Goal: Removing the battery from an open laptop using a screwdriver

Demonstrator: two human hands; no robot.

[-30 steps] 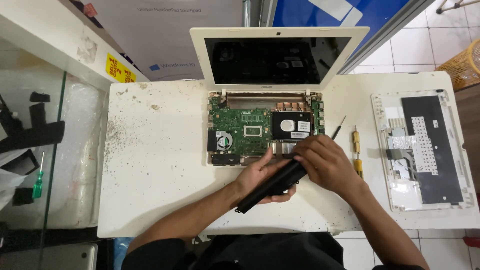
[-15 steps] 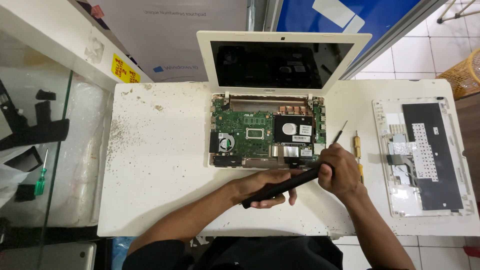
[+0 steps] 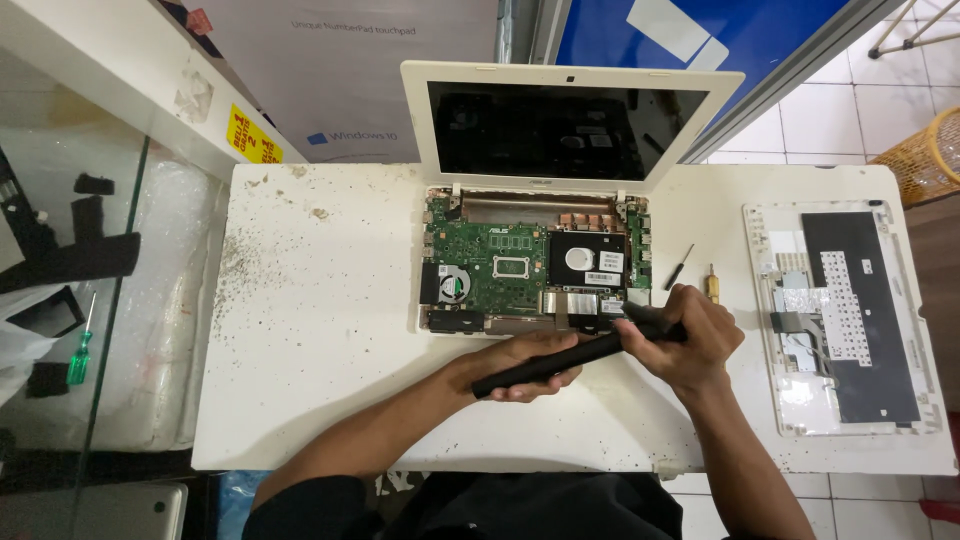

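A white laptop (image 3: 570,120) stands open on the table with its keyboard cover off, showing a green circuit board (image 3: 500,265) and a black drive (image 3: 585,260). Both hands hold a long black battery bar (image 3: 575,357) just in front of the laptop's front edge, tilted up toward the right. My left hand (image 3: 525,365) cups its left end from below. My right hand (image 3: 685,335) grips its right end near the laptop's front right corner.
The removed keyboard cover (image 3: 850,315) lies underside up at the table's right. A small screwdriver (image 3: 680,267) and a yellow-handled tool (image 3: 712,285) lie between it and the laptop. A green screwdriver (image 3: 80,345) rests on the glass shelf at left. The white table (image 3: 310,330) is speckled.
The battery bar has moved right and slightly away from the laptop's front edge, both hands moving with it. The camera view has shifted a little.
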